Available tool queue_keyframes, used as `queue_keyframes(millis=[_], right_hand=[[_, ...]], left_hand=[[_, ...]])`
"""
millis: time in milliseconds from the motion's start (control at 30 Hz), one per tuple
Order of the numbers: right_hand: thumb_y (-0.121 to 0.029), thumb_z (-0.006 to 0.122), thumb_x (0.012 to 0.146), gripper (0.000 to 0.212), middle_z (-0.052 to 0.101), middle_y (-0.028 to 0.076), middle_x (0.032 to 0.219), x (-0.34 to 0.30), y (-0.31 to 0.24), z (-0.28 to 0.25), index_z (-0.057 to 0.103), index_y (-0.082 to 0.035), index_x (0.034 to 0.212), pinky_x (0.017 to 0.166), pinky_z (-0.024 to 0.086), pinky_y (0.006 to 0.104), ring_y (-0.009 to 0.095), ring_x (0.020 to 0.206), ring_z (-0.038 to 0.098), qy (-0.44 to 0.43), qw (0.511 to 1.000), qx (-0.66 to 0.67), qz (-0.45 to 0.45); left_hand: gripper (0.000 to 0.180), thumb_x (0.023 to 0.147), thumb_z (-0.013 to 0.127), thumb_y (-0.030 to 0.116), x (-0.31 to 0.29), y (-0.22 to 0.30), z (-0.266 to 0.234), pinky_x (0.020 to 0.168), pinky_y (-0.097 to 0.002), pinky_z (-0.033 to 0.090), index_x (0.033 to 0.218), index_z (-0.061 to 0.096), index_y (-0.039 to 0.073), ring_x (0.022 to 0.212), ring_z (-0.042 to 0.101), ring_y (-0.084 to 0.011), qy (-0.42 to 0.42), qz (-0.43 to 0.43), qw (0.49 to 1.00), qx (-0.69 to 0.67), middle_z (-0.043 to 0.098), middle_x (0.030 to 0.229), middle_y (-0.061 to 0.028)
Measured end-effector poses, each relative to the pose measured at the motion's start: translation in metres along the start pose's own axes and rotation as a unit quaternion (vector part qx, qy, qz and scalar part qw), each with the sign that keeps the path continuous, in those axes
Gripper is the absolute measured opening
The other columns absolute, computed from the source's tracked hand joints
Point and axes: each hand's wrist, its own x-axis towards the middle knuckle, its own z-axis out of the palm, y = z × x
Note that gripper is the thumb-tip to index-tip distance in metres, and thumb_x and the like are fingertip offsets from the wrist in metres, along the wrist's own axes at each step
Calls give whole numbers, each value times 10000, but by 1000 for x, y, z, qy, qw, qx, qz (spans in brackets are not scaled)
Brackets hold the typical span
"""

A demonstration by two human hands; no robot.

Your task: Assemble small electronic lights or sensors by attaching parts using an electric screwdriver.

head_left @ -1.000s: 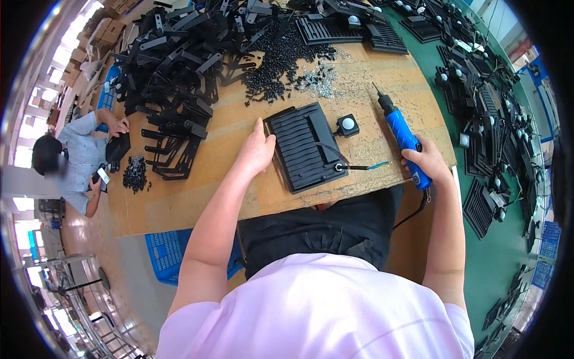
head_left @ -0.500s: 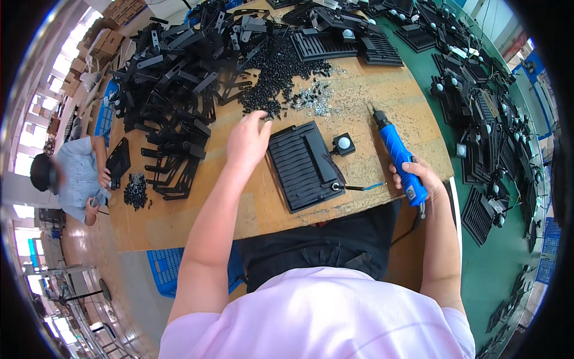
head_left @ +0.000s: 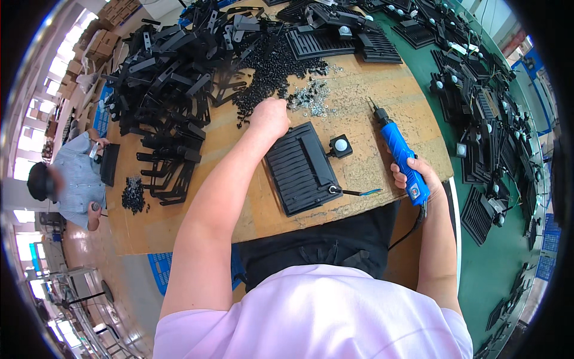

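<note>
My left hand (head_left: 270, 117) is closed at the border between a heap of small black screws (head_left: 269, 73) and a scatter of silver washers (head_left: 313, 97). Its fingertips are curled under, so what they pinch is hidden. Wrapped in my right hand (head_left: 422, 179) is a blue electric screwdriver (head_left: 401, 151), its bit pointing away from me over the table. Between my hands lies a black ribbed floodlight housing (head_left: 298, 170), flat on the wood. A square sensor with a white dome (head_left: 341, 146) sticks out at its right side, and a short cable (head_left: 357, 192) ends in bare coloured wires.
Black metal brackets (head_left: 161, 78) are piled high on the left of the wooden table (head_left: 239, 206). More lamp housings (head_left: 323, 45) lie at the far edge and on the green surface (head_left: 478, 281) at right. Another person (head_left: 78, 173) works at the left.
My left hand has moved right and slightly away from me, from the black screws toward the washers. The screwdriver stays almost in place. The other person has shifted the dark part they handle.
</note>
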Motion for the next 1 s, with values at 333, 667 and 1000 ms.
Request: queue_keyframes(millis=[333, 667, 1000], right_hand=[[-341, 825, 697, 815, 563, 128, 895, -95, 6, 27, 395, 25, 1285, 473, 494, 289, 182, 593, 586, 137, 969, -146, -147], [-321, 905, 621, 990, 613, 130, 921, -164, 51, 99, 363, 23, 1376, 657, 517, 321, 180, 730, 630, -31, 991, -130, 23], [-479, 836, 692, 990, 602, 124, 1020, -149, 65, 113, 363, 8, 1413, 849, 500, 364, 216, 946, 611, -38, 967, -251, 17]], left_hand=[[74, 930, 559, 120, -75, -36, -41, 657, -278, 492, 936, 613, 69, 729, 595, -86, -23, -194, 693, -694, 651, 838, -42], [131, 987, 537, 159, -117, 61, -56, 846, -372, 534, 1062, 604, 75, 913, 657, -226, -122, -71, 427, -893, 670, 1089, -154], [174, 967, 580, 201, -138, 89, -46, 927, -411, 481, 1086, 630, 84, 1017, 621, -263, -176, 14, 394, -902, 679, 1092, -127]])
